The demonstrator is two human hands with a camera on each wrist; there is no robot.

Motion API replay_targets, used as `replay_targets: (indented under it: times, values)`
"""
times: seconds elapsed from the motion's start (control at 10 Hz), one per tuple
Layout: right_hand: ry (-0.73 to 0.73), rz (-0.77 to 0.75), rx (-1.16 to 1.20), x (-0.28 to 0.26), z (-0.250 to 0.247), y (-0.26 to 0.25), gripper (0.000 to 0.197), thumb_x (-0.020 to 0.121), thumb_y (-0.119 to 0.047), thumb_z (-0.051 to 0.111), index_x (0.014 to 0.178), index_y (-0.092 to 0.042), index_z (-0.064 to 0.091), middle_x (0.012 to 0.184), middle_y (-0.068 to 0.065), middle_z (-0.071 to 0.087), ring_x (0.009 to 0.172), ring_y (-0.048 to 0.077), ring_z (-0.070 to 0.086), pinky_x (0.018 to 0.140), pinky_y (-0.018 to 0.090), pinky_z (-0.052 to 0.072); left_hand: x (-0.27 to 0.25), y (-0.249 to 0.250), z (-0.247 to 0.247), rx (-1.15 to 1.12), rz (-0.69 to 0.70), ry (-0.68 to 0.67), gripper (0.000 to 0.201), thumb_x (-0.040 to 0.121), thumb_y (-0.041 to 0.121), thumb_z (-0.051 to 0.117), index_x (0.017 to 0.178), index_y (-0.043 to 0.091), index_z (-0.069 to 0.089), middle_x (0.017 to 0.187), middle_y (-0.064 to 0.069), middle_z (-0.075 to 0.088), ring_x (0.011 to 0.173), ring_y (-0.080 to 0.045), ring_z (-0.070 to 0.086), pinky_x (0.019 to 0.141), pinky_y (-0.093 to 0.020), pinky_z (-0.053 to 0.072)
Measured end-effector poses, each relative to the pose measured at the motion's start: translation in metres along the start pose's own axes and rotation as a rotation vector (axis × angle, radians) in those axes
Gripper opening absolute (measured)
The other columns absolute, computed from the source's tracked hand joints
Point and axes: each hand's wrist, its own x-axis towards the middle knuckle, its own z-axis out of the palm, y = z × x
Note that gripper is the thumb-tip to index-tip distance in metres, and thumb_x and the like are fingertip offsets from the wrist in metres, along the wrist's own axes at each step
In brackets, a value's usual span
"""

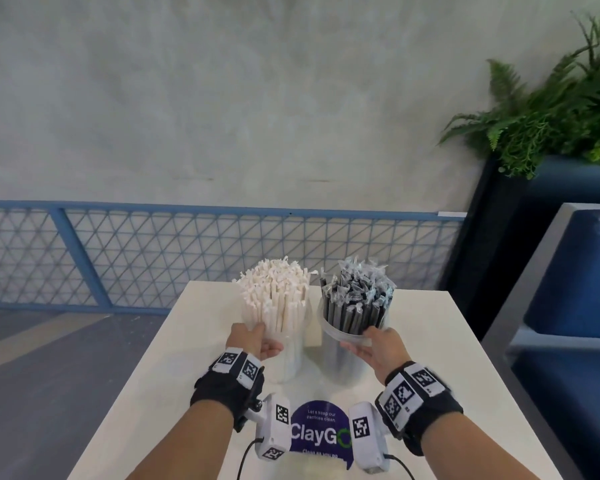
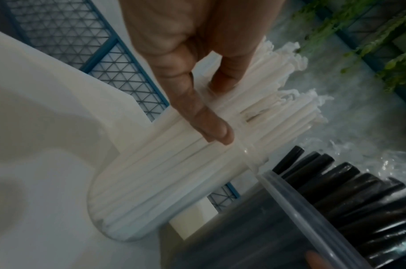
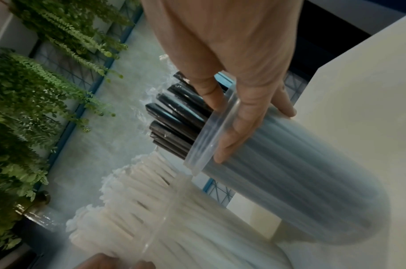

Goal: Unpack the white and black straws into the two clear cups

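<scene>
Standing upright side by side near the far edge of the white surface, the two clear cups carry their loads with long axes vertical. The left cup holds the white straws, whose crimped paper ends point up and fan out above the rim. The right cup holds the black straws, also pointing up, with clear wrapper tips on top. The cups stand just beside each other; whether they touch cannot be told. The left hand curls its fingers around the left cup at rim height, thumb on the near side. The right hand grips the right cup at its rim, with fingers spread down the outer wall and the thumb against the black straws just above the rim. A purple sticker lies on the surface near its close edge, between the wrists. Bare surface extends left and right of the cups. A blue mesh railing runs beyond the far edge, a blue seat stands to the right, and a fern plant sits beyond it.
</scene>
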Motion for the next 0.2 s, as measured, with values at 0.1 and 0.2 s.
replay_targets:
  times: [0.1, 0.2]
  values:
    - [-0.015, 0.001, -0.009, 0.0, 0.001, -0.001, 0.035, 0.089, 0.003, 0.043, 0.124, 0.003, 0.041, 0.12, 0.027, 0.056, 0.09, 0.038, 0.068, 0.061, 0.032, 0.06, -0.001, 0.0, -0.001, 0.004, 0.008, -0.009, 0.046, 0.096, 0.009, 0.041, 0.134, -0.005, 0.018, 0.046, -0.018, 0.06, 0.031, -0.018, 0.057, 0.034, -0.025, 0.049]
    - [-0.008, 0.024, -0.063, -0.015, -0.004, -0.004, 0.047, 0.092, -0.005, 0.052, 0.133, -0.003, 0.031, 0.114, 0.022, 0.056, 0.091, 0.04, 0.065, 0.08, 0.044, 0.056, -0.015, 0.001, -0.006, 0.003, 0.003, -0.019, 0.049, 0.095, 0.012, 0.045, 0.133, -0.005, 0.02, 0.07, -0.024, 0.058, 0.044, -0.027, 0.061, 0.041, -0.029, 0.053]
